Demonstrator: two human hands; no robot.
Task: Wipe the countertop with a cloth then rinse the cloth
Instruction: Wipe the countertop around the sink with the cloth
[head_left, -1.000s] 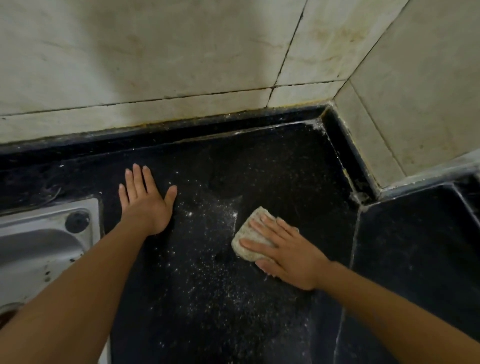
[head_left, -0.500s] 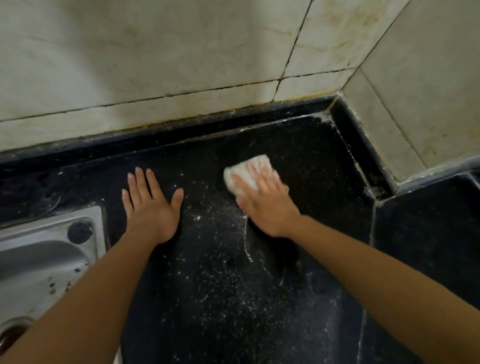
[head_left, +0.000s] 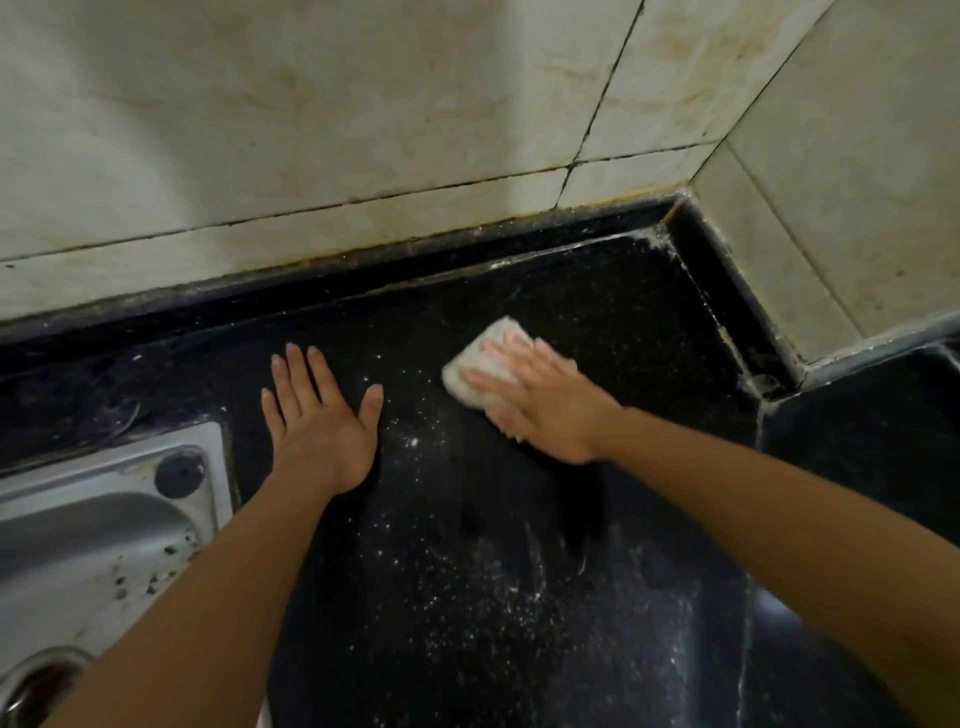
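- The left grip (head_left: 322, 431) is lying flat on the black tabletop (head_left: 597, 322), palm down, with fingers straight and slightly spread and the thumb angling out to the right; it is released and is holding nothing
- The right grip (head_left: 545, 410) is pressing down on the cloth (head_left: 472, 395) with straight, spread fingers; the fingers are not curling round the cloth, so this grip is also released and is only bearing on it from above
- The cloth, pale and folded into a small pad, is lying on the tabletop under the right fingers and thumb, with its far and left edges showing past them
- The cloth is sitting toward the back of the tabletop, near the raised black kerb (head_left: 363, 270) and left of the inside corner
- The two grips are lying apart, with bare tabletop between the left thumb and the cloth
- White specks (head_left: 467, 587) are lying scattered on the tabletop, mostly on the near side of both grips
- A steel sink (head_left: 104, 519) is sitting at the left, just beside the left forearm (head_left: 234, 571), with a round dark plug (head_left: 179, 474) in its rim corner
- Stained pale wall tiles (head_left: 311, 130) are rising behind the kerb and are turning the corner at the right
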